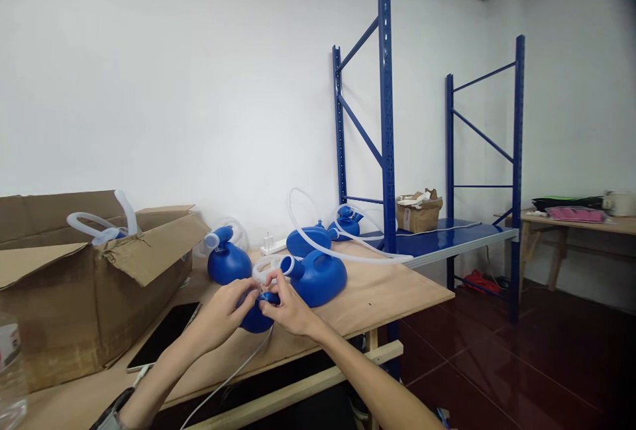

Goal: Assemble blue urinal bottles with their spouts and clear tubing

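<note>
A blue plastic urinal bottle (257,319) stands near the table's front edge, right under both hands. My left hand (237,301) is closed on the left side of its neck, the fingertips pressed together. From the right, my right hand (288,307) pinches the same neck, with thumb and index finger bent. Something whitish and small shows between the fingertips, too covered to make out. Just behind my right hand lies another blue bottle (322,279) with a white-rimmed mouth and a handle. A coiled clear tube (265,266) is behind the fingers.
More blue bottles (228,263) with clear hoses (342,254) stand at the back. On the left are an open cardboard box (144,311), a phone (166,337) with a cable and a clear plastic bottle (10,370). Blue shelving (387,118) rises beyond the table (397,294).
</note>
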The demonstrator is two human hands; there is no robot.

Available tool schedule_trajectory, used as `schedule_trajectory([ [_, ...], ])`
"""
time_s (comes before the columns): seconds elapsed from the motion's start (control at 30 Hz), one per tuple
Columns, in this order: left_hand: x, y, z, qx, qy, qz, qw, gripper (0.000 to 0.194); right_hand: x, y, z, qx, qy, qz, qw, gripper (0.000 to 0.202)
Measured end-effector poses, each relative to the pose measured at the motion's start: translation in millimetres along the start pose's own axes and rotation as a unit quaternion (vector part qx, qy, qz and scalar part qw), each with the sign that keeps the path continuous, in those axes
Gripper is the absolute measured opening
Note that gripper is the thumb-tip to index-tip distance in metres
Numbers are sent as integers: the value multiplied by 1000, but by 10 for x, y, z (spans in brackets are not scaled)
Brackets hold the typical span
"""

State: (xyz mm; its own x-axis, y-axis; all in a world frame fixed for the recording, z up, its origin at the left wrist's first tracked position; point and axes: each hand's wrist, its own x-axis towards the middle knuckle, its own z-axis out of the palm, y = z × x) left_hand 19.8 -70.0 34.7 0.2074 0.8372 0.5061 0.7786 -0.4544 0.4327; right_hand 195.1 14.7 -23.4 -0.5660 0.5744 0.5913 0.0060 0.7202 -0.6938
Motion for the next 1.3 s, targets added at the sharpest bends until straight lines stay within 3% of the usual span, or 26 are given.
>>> schedule_trajectory([
  [0.2,-11,1,23,30,4,33,999,36,1,-6,34,-10,6,-9,1000,31],
  [0.43,-66,66,146,32,72,-21,997,38,-97,-15,-79,-65,-18,-64,996,22],
  [0.63,-112,55,198,54,103,-25,993,34,-162,36,-126,-125,-43,-92,987,21],
  [0.9,-165,-12,230,88,82,-12,993,32,-183,66,-31,-162,-20,-120,979,18],
  [1.0,-180,-68,163,20,74,12,997,37,-126,-47,-30,-157,4,-113,981,20],
  [1.07,-211,-117,105,-18,39,24,999,44,-53,-139,-31,-157,8,-115,981,21],
  [1.17,-267,-205,50,-20,6,16,1000,66,79,-257,-69,-179,-9,-124,976,28],
  [1.23,-284,-286,41,-13,35,-13,999,74,154,-293,-162,-215,-8,-144,966,31],
  [1.3,-277,-397,30,-27,95,-63,993,70,204,-258,-332,-270,24,-162,949,32],
])
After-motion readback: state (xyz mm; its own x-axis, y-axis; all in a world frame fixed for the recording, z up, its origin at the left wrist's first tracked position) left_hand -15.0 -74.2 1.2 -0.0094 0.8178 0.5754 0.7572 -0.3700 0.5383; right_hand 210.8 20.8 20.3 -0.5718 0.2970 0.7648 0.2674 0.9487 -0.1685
